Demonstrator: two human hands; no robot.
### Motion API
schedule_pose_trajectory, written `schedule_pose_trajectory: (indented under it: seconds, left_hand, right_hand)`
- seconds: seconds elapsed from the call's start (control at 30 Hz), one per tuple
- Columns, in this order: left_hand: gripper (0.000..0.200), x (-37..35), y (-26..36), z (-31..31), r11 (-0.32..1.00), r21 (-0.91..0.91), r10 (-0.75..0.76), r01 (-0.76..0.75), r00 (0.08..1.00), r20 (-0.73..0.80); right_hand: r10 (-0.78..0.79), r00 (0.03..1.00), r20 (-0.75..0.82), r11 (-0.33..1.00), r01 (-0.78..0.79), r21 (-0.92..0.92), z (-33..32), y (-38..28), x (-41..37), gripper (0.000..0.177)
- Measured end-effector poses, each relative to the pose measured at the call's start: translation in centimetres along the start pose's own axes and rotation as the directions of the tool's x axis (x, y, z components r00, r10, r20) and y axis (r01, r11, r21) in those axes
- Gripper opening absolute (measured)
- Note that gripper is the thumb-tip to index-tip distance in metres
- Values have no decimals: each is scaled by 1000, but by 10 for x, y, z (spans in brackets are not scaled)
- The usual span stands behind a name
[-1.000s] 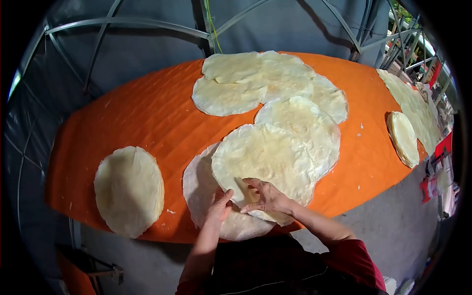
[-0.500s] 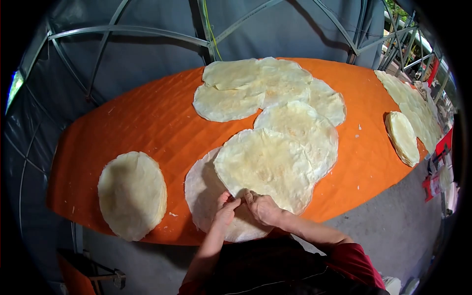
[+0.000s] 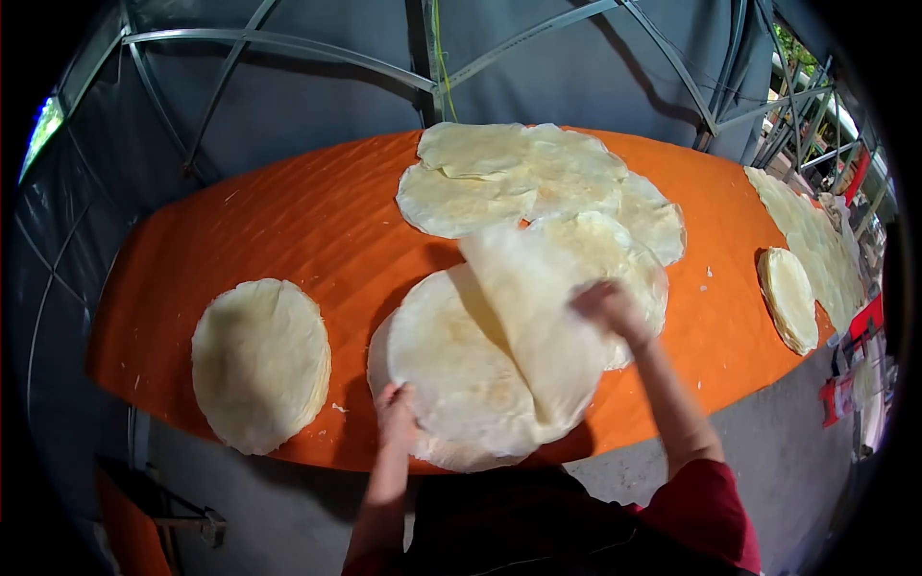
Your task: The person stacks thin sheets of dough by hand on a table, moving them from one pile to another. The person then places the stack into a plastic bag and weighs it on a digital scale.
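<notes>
A thin, pale round flatbread (image 3: 461, 370) lies over another round near the table's front edge, its right part raised and folded up in a slanting flap. My left hand (image 3: 396, 415) grips the front left rim, fingers closed on the edge. At the right side of the raised flap is my right hand (image 3: 612, 309), blurred by motion, with its fingers seemingly closed on the sheet's edge. Behind the flap, a further flatbread (image 3: 634, 278) is partly covered. Of the lower round, only a narrow margin (image 3: 378, 355) shows at the left.
An orange-covered table (image 3: 279, 216) carries it all. A flatbread stack (image 3: 259, 365) stands at left, with a smaller stack (image 3: 789, 300) at far right. Overlapping flatbreads (image 3: 538, 168) spread along the back, more sheets (image 3: 812, 235) at the right end. Metal bars (image 3: 288, 46) and grey sheeting stand behind.
My hands have parted: the left moved left to the rim, the right moved up and right. The upper flatbread has shifted left and its right part is now lifted.
</notes>
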State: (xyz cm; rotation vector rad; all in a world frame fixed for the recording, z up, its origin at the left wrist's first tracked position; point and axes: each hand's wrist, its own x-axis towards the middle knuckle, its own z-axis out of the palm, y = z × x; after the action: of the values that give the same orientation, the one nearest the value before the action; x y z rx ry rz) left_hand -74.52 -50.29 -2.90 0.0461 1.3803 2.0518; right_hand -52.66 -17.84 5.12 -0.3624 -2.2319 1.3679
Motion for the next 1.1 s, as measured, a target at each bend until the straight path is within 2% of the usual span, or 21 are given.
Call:
schedule_pose_trajectory:
  seconds: [0.03,0.1,0.13,0.2,0.27,0.3,0.33,0.4,0.43,0.47,0.5,0.57,0.63,0.7,0.77,0.83,0.9,0.97,1.03,1.07,1.1]
  left_hand:
    - [12,-6,17,-1,999,25,31,-30,998,-51]
    - [10,9,13,-33,969,247,61,-9,978,-200]
    - [9,19,9,-49,952,305,74,-14,980,-185]
    - [9,31,-1,-71,913,408,92,-21,984,-154]
    - [10,21,3,-63,923,384,94,-31,985,-148]
    - [10,18,7,-57,925,377,97,-38,986,-138]
    - [11,15,6,-55,904,419,145,-87,984,-107]
    - [14,3,14,-52,931,362,-13,46,996,-93]
    - [16,-2,19,-52,928,346,-104,135,989,-106]
    - [17,0,17,-59,949,283,-119,140,989,-92]
    - [19,4,13,-67,965,218,-131,146,988,-83]
    - [21,1,15,-82,972,185,-134,144,989,-67]
    - [23,2,23,-83,960,253,-112,117,993,-34]
    - [28,4,23,-90,955,290,-63,65,998,-19]
    - [30,6,18,-98,948,318,16,-4,999,-35]
    - [28,-1,40,-90,982,133,-128,133,991,-42]
    - [27,-3,52,-86,966,-33,-256,255,967,-20]
    - [16,7,54,-91,962,-17,-270,271,962,38]
    - [11,17,56,-92,947,-11,-319,321,944,87]
    - [17,17,60,-86,945,50,-328,324,942,79]
    - [20,19,58,-87,933,158,-342,324,934,105]
  right_hand:
    - [100,976,-191,964,-47,263,-30,-22,1,13]
    - [386,883,-268,913,-325,246,-110,-25,4,16]
    - [360,904,-232,895,-264,360,-146,-33,5,32]
    - [148,941,-304,988,-158,-5,-207,-44,20,36]
    - [75,951,-299,899,-194,-392,-202,-140,34,33]
    - [100,923,-373,810,-293,-508,-168,-183,48,30]
    - [43,949,-313,748,-238,-619,-148,-193,61,22]
    - [-54,985,-166,534,-112,-838,-110,-200,77,9]
    - [-104,991,-88,377,-42,-925,-80,-200,83,10]
    - [-270,955,123,251,193,-949,-56,-181,87,17]
    - [-214,967,136,95,160,-983,-13,-180,83,20]
    - [115,971,212,130,196,-972,66,-177,69,26]
    - [39,931,363,351,327,-877,137,-131,40,33]
    - [336,738,585,513,378,-771,185,-112,27,34]
    - [197,747,635,596,423,-682,197,-74,23,21]
    - [45,837,545,657,386,-647,202,-70,23,16]
    - [80,896,436,762,227,-607,206,-119,20,23]
    - [-142,906,399,643,391,-658,226,-129,-4,36]
    - [4,858,514,389,472,-791,256,-121,-36,45]
    - [247,816,522,447,382,-809,275,-100,-50,36]
    - [156,849,505,467,388,-795,283,-93,-59,36]
